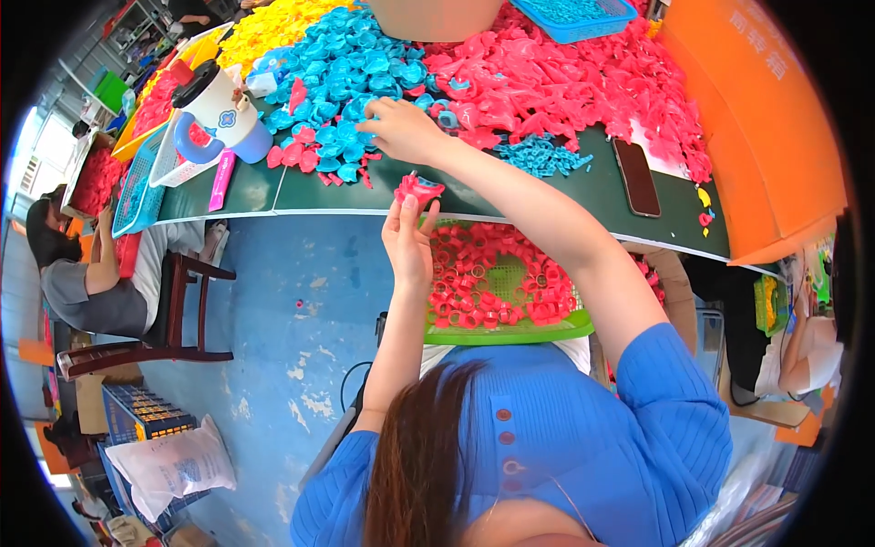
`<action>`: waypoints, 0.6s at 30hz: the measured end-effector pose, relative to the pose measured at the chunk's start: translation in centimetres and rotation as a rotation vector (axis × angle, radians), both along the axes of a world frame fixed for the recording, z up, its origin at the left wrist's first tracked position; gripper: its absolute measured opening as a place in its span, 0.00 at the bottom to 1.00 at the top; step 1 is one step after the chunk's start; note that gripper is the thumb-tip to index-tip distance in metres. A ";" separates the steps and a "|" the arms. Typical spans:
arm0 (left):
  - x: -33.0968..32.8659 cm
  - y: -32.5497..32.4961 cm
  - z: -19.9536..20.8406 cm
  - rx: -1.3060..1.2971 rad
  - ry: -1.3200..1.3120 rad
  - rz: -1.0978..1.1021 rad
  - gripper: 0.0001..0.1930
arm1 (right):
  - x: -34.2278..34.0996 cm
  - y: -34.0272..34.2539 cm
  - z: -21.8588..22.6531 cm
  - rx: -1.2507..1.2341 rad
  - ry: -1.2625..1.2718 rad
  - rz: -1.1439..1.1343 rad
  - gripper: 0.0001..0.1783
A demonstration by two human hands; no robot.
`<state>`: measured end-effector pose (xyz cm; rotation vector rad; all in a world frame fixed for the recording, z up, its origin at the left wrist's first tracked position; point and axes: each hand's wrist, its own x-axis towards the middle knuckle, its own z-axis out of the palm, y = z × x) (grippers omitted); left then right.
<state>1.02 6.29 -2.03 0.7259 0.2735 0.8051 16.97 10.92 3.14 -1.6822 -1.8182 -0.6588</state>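
My left hand (407,246) is closed on a small red plastic part (419,189), held upright just off the table's front edge. A blue piece shows inside the red part. My right hand (401,129) reaches across to the pile of blue cup-shaped plastic pieces (351,59). Its fingers are bent but apart, with the tips at the pile's near right side; no piece shows between them. Beside that forearm lies a heap of red plastic parts (519,82). Below it, on the table, is a small heap of thin blue pieces (542,155).
A green basket (547,330) of red ring-like parts sits at my lap. On the dark green table (246,194) are a tumbler (219,114), a pink stick-shaped packet (221,180) and a phone (636,178). An orange box (743,118) stands right. Another person (82,273) sits at left.
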 end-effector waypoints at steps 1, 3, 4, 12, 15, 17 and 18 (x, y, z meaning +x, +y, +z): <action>-0.1 0.2 0.0 0.019 0.019 0.033 0.13 | 0.3 0.7 -0.3 -0.002 0.000 0.007 0.09; -0.1 0.7 -0.1 0.018 0.015 0.045 0.13 | 1.0 1.7 -0.8 -0.115 -0.158 -0.074 0.09; -0.2 0.9 -0.2 0.015 0.013 0.056 0.13 | 1.1 1.9 -0.7 -0.074 -0.175 -0.043 0.06; -0.5 0.8 0.1 0.063 -0.004 -0.053 0.16 | 1.2 -2.9 0.4 0.240 0.398 -0.006 0.05; -0.7 0.1 0.4 0.096 -0.056 -0.190 0.19 | -0.8 -8.2 1.9 0.246 1.245 0.060 0.05; -0.8 -0.8 1.0 0.115 -0.084 -0.277 0.20 | -1.8 -12.2 3.1 0.197 1.351 0.097 0.05; -0.9 -1.3 1.4 0.092 -0.126 -0.354 0.21 | -2.2 -13.9 3.6 0.143 1.455 0.144 0.06</action>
